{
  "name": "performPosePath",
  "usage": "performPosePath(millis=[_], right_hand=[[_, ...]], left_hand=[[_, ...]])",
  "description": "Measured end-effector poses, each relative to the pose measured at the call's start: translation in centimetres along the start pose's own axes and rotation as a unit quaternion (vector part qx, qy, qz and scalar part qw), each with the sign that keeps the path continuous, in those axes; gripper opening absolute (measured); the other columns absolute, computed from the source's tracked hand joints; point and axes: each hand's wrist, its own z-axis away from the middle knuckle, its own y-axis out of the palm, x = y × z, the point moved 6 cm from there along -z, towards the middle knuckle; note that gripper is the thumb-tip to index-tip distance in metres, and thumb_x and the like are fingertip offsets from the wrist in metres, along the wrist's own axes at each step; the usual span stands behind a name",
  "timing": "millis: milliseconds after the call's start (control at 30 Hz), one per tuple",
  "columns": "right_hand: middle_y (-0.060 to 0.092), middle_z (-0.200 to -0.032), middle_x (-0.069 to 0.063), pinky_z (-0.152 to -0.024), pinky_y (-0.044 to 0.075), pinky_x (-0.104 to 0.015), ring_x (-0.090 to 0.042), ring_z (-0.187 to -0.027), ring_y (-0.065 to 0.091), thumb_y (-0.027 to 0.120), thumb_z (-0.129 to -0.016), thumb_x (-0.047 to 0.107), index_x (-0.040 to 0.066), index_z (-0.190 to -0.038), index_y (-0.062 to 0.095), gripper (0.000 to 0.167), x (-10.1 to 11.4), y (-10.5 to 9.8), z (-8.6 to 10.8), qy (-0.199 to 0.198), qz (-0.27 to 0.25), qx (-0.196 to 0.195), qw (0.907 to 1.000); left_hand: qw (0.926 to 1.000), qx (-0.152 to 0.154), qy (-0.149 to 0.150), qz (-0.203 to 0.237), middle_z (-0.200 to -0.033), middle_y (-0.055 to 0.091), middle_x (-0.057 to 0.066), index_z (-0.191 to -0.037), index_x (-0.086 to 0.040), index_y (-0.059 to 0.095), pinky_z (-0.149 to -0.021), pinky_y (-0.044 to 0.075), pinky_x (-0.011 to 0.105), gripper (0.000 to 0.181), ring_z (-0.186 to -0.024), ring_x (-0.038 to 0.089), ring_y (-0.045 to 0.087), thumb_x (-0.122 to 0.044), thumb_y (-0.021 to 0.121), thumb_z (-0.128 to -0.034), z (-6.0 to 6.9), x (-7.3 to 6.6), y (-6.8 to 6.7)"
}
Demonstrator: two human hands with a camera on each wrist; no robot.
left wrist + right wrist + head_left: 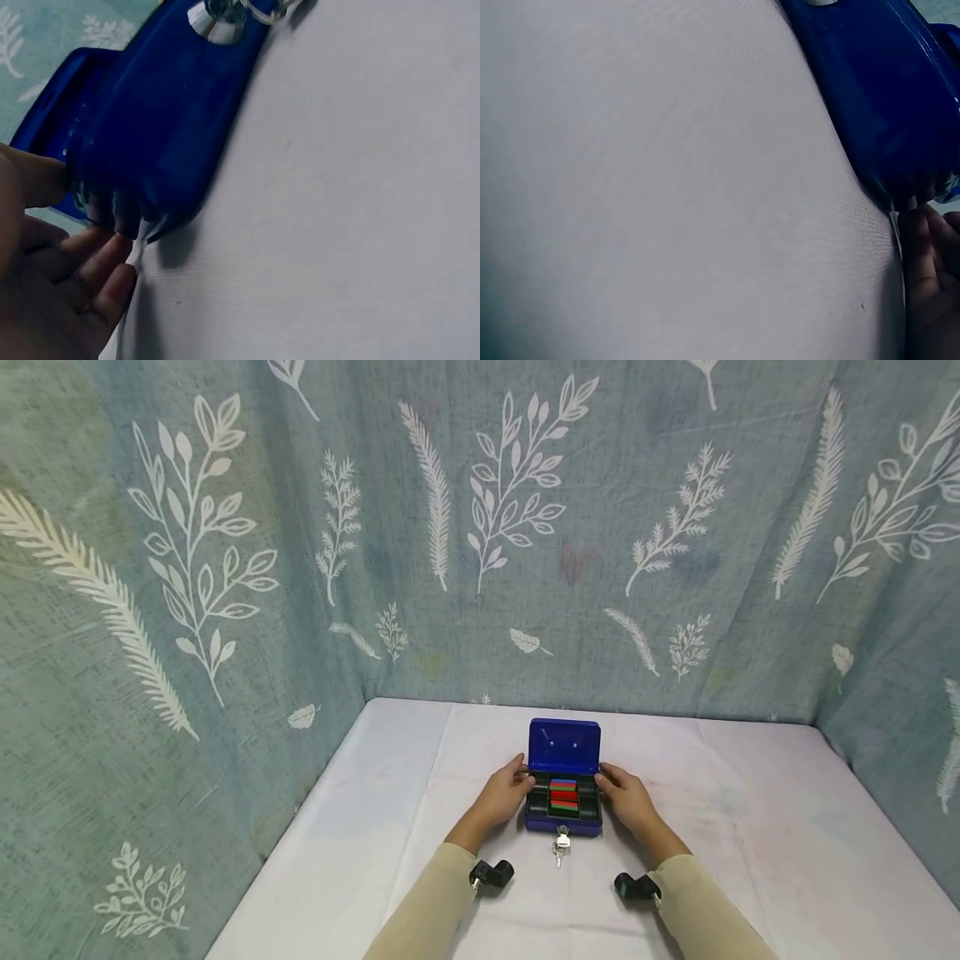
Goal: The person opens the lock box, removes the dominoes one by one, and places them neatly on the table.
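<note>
A blue metal cash box [542, 827] stands on the white-covered table, its lid [562, 752] raised at the back. Inside is a black tray [591, 808] with compartments; red, green and blue strips [564, 795] lie stacked in the middle ones. Keys [558, 852] hang from the lock at the front. My left hand [506, 795] holds the box's left side, thumb at the rim and fingers against the wall in the left wrist view. On the other side my right hand [628, 797] holds the box likewise; its thumb is out of the right wrist view.
White cloth [450, 760] covers the table around the box. A grey-green curtain with white leaf prints [577, 635] hangs behind and along both sides. A small black device [495, 872] is strapped at the left wrist, another [633, 887] at the right.
</note>
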Motion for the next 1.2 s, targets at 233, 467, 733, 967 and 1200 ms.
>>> performPosePath(millis=[233, 467, 733, 967, 1200], right_hand=[[0.055, -0.130, -0.027, -0.089, 0.051, -0.039, -0.032, -0.110, 0.059, 0.056, -0.099, 0.013, -0.010, -0.140, 0.043, 0.049, 0.1, 0.2, 0.5, 0.003, -0.026, 0.007, 0.9996], [0.055, -0.131, -0.026, -0.087, 0.053, -0.040, -0.036, -0.114, 0.058, 0.058, -0.097, 0.009, -0.008, -0.141, 0.042, 0.050, 1.1, 0.0, 1.1, -0.011, -0.023, 0.011, 0.9996], [0.059, -0.126, -0.024, -0.077, 0.055, -0.035, -0.033, -0.105, 0.062, 0.062, -0.093, 0.005, -0.006, -0.134, 0.052, 0.044, 1.0, -0.5, 1.6, -0.017, -0.018, -0.017, 0.9996], [0.061, -0.124, -0.022, -0.072, 0.056, -0.033, -0.032, -0.102, 0.064, 0.063, -0.091, 0.003, -0.005, -0.129, 0.057, 0.039, 1.2, -0.5, 2.3, -0.024, 0.005, -0.032, 0.9992], [0.061, -0.122, -0.022, -0.072, 0.057, -0.037, -0.030, -0.099, 0.064, 0.062, -0.092, 0.004, -0.003, -0.127, 0.059, 0.036, 2.5, -0.9, 2.5, -0.021, -0.004, -0.027, 0.9994]], left_hand=[[0.9982, -0.018, 0.023, 0.053, -0.133, 0.057, 0.013, -0.151, 0.001, 0.028, -0.096, 0.048, 0.040, 0.065, -0.115, 0.026, 0.060, -0.013, 0.060, -0.0962, 1.4, -0.1, -0.4], [0.9985, -0.045, 0.030, -0.002, -0.123, 0.064, 0.005, -0.146, -0.003, 0.042, -0.107, 0.036, 0.046, 0.058, -0.118, 0.025, 0.057, -0.022, 0.062, -0.0945, 2.0, 0.8, -0.6], [0.9933, -0.050, 0.077, -0.071, -0.127, 0.063, 0.007, -0.137, -0.008, 0.057, -0.115, 0.015, 0.052, 0.052, -0.124, 0.027, 0.052, -0.033, 0.062, -0.0914, 2.6, 0.7, 0.1], [0.9921, -0.045, 0.065, -0.097, -0.130, 0.062, 0.005, -0.139, -0.012, 0.056, -0.114, 0.013, 0.056, 0.055, -0.127, 0.025, 0.051, -0.036, 0.062, -0.0897, 2.9, 0.5, 0.2], [0.9878, -0.059, 0.066, -0.128, -0.122, 0.067, 0.003, -0.136, -0.013, 0.058, -0.110, 0.014, 0.064, 0.053, -0.121, 0.028, 0.055, -0.035, 0.062, -0.0881, 2.7, -0.3, -0.4]])
